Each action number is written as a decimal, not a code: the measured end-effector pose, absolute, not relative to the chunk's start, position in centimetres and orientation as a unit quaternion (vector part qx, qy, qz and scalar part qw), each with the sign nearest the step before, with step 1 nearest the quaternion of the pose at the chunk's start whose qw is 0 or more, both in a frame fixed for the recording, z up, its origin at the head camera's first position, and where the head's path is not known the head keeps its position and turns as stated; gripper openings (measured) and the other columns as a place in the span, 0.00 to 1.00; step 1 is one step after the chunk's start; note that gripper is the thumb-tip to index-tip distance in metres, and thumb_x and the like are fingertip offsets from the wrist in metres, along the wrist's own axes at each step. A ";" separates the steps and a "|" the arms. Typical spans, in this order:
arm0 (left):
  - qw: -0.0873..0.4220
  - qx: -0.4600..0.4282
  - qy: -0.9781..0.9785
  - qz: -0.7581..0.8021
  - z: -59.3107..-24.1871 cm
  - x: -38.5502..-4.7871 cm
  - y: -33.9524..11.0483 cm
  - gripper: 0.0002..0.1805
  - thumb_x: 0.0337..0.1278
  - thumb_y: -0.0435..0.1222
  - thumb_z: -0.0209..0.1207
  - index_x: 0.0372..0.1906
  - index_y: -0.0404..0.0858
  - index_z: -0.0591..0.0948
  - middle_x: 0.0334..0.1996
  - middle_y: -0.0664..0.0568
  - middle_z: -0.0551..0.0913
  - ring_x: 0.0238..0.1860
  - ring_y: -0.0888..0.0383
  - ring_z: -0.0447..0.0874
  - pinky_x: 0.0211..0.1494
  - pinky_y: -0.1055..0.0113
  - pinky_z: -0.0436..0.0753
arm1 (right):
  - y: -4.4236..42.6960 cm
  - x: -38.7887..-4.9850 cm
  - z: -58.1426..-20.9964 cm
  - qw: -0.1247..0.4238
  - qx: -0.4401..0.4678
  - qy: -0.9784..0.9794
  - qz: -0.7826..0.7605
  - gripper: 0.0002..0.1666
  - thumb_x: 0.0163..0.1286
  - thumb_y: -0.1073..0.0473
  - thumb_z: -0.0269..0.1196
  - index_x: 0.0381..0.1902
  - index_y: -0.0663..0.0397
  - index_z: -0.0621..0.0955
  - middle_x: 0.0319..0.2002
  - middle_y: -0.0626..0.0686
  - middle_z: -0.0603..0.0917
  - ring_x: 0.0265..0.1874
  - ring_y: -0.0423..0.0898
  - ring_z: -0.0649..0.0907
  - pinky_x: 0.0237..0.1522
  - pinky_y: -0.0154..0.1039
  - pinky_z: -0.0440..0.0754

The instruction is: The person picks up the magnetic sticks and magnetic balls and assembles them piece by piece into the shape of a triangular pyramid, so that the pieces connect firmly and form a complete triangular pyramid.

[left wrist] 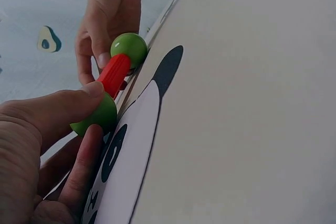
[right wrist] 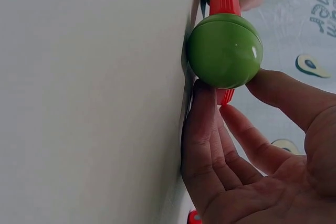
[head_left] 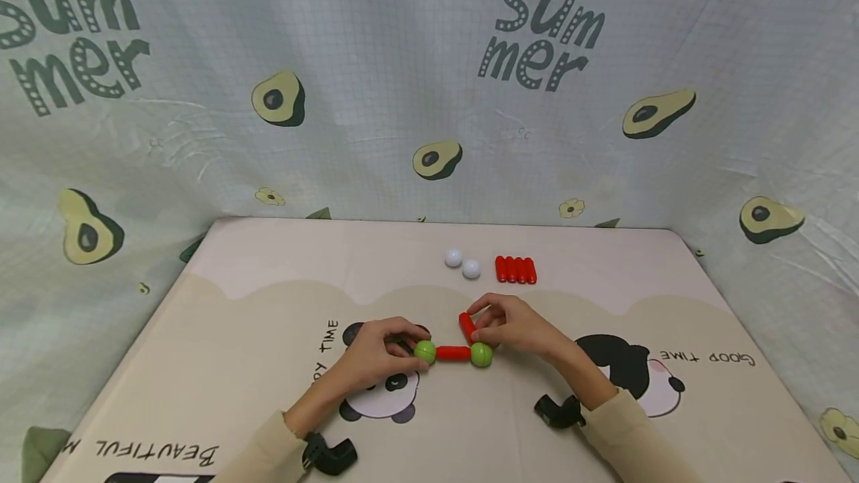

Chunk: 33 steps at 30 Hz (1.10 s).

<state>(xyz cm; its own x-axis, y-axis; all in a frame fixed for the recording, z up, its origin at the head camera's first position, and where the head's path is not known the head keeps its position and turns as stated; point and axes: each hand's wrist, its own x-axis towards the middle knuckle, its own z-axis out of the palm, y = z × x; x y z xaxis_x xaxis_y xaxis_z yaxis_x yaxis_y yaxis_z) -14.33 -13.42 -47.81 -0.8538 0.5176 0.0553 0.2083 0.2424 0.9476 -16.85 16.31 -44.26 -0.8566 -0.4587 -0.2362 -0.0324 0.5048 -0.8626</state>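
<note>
A red rod point(head_left: 453, 353) joins two green balls, one at the left point(head_left: 425, 351) and one at the right point(head_left: 481, 355). The left hand point(head_left: 384, 355) pinches the left ball between thumb and fingers; in the left wrist view its thumb lies on that ball point(left wrist: 102, 115) beside the rod point(left wrist: 114, 74). A second red rod point(head_left: 467, 327) slants up from the right ball, and the right hand point(head_left: 517, 325) holds it with thumb and fingers. In the right wrist view this rod point(right wrist: 227, 97) is mostly hidden behind the near green ball point(right wrist: 226, 51).
Two white balls point(head_left: 453, 258) lie toward the back of the table point(head_left: 268, 259), beside a row of several red rods point(head_left: 516, 270). A printed curtain point(head_left: 362, 43) stands behind the table. Black wrist devices point(head_left: 330, 456) sit at both wrists.
</note>
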 end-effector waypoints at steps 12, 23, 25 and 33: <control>0.136 0.232 0.780 0.565 -47.9 -14.4 -13.4 0.22 0.50 0.39 0.78 0.52 0.42 0.88 0.45 0.47 0.88 0.36 0.61 0.89 0.40 0.72 0.88 | 16.4 -16.9 -44.1 0.230 -0.152 0.829 -0.487 0.22 0.71 0.59 0.67 0.58 0.64 0.79 0.43 0.58 0.87 0.35 0.46 0.85 0.40 0.38 0.88; 0.132 0.235 0.779 0.566 -47.6 -14.3 -13.4 0.22 0.51 0.39 0.77 0.53 0.40 0.87 0.45 0.47 0.88 0.36 0.63 0.89 0.41 0.72 0.87 | 17.0 -17.7 -42.9 0.197 -0.137 0.849 -0.471 0.21 0.69 0.59 0.65 0.58 0.61 0.80 0.42 0.54 0.88 0.36 0.49 0.87 0.42 0.41 0.87; 0.133 0.235 0.778 0.567 -47.6 -14.3 -13.3 0.22 0.51 0.39 0.78 0.53 0.40 0.87 0.45 0.47 0.88 0.36 0.63 0.89 0.40 0.72 0.87 | 17.0 -18.0 -42.3 0.186 -0.134 0.851 -0.473 0.22 0.70 0.59 0.66 0.59 0.62 0.80 0.42 0.55 0.88 0.37 0.51 0.87 0.42 0.43 0.88; 0.139 0.228 0.778 0.568 -47.6 -14.3 -13.2 0.22 0.51 0.39 0.78 0.52 0.41 0.87 0.45 0.47 0.88 0.36 0.62 0.89 0.41 0.73 0.87 | 16.8 -20.8 -40.2 0.136 -0.131 0.868 -0.460 0.23 0.72 0.60 0.66 0.60 0.66 0.79 0.51 0.62 0.85 0.44 0.59 0.87 0.46 0.44 0.91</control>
